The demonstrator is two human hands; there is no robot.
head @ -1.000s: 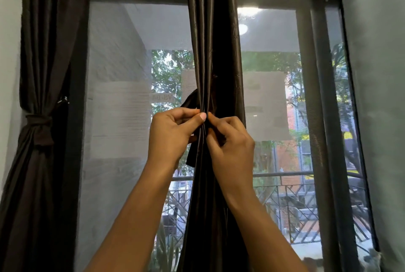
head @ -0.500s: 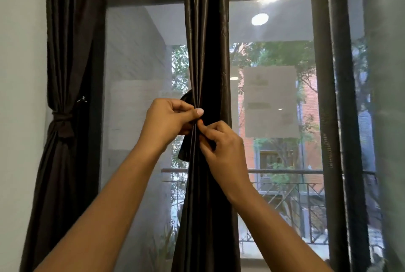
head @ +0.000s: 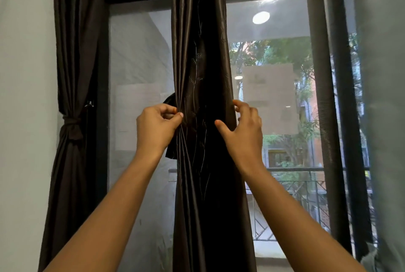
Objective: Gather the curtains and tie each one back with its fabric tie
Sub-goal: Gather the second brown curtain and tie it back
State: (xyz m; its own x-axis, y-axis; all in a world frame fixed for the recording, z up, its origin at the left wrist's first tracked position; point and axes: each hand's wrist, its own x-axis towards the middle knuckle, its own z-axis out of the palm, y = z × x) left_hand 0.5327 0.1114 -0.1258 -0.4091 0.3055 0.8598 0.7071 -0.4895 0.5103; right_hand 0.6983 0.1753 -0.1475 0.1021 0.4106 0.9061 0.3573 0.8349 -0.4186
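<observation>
Indoors, central curtain [head: 197,30], window [head: 274,30], pale wall [head: 26,74].

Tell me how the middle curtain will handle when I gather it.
Probably floppy: the curtain puckers into fine folds where the left hand pinches it. Its sheen suggests it may slip from a loose grip. Likely light, since a fingertip pinch draws it.

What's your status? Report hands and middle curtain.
Left hand pinches middle curtain, left edge. Right hand open by right edge. Tie not yet wrapped. Left curtain tied.
</observation>
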